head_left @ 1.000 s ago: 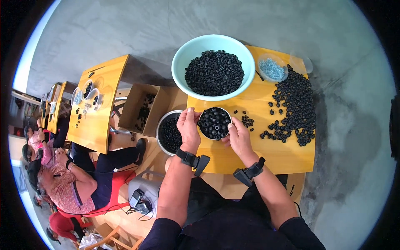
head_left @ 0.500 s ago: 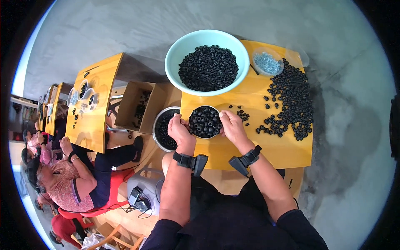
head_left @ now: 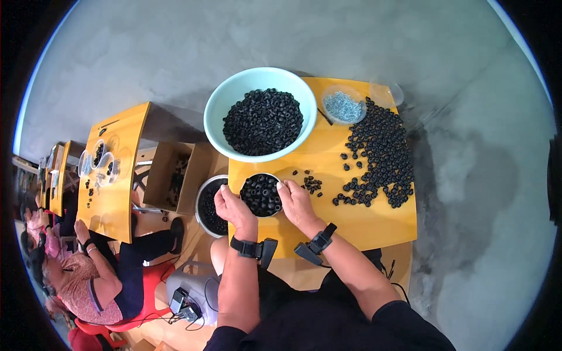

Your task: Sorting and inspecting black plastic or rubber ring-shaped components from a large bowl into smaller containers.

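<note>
Between both hands I hold a small round bowl at the near left edge of the wooden table. Black pieces with holes through them fill it. My left hand grips its left side, thumb at the rim. The fingers of my right hand close on the right side. Just beyond stands a large pale turquoise basin heaped with small black tubular parts. A few short black pieces lie loose right of the bowl. Beside my left hand, below table level, a metal bowl holds more black parts.
Many round black parts spread over the table's right side. A clear tub of small silvery pieces stands at the back. Left are an open cardboard box, a second table and a seated person. Cables hang nearby.
The whole view has shifted, so the scene sits lower and further left. Both hands keep their grip on the small bowl, which stays at about the same place over the table.
</note>
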A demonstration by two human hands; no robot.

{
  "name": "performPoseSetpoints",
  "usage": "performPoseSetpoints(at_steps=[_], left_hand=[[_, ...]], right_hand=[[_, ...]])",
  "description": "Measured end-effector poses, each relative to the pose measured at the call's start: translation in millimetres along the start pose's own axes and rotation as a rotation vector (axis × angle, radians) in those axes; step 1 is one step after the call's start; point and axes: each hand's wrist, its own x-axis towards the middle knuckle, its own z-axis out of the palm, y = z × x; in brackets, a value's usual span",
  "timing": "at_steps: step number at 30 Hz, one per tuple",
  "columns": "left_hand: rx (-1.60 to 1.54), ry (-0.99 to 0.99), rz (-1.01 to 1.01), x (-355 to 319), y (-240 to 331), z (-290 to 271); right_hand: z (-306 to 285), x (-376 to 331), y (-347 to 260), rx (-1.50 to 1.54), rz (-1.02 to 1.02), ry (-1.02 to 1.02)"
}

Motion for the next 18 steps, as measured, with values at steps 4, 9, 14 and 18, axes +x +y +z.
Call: performPoseSetpoints(at_steps=[4,9,14,18], left_hand=[[-0.059,-0.06,-0.048,5.2,0.9,-3.7],[-0.164,-0.078,-0.206,7.0,3.3,-2.2],[-0.247,-0.082,-0.388,12.0,5.0,-14.3],[-0.289,-0.187,-0.409,16.6,0.0,-32.0]], right_hand=[[-6.2,0.1,10.9,0.042,0.014,-0.037],[-32.0,1.3,12.9,-0.051,-0.169,-0.003],[-67.6,-13.9,2.0,-0.029,-0.054,-0.061],[-91.0,-27.6,-2.4,-0.08,-0.01,-0.049]])
